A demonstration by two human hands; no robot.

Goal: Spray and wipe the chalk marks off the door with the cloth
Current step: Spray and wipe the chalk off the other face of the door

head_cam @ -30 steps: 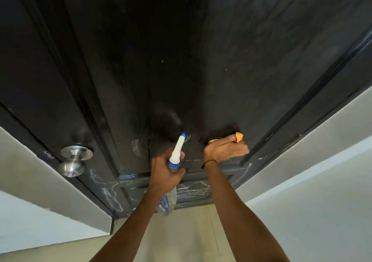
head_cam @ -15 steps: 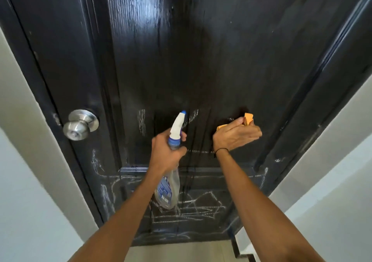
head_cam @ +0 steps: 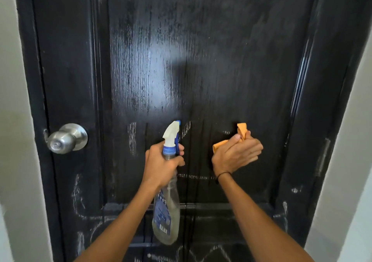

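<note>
A black wooden door fills the view, its upper panel wet and glossy. White chalk marks remain at mid height and across the lower panel. My left hand grips the neck of a clear spray bottle with a white and blue nozzle pointing at the door. My right hand holds a bunched orange cloth against the door, to the right of the bottle.
A round silver door knob sticks out at the left of the door. Pale walls flank the dark door frame on both sides.
The view has tilted up from the floor to face the door squarely. Both hands sit higher in the frame, still holding the bottle and the cloth against the door.
</note>
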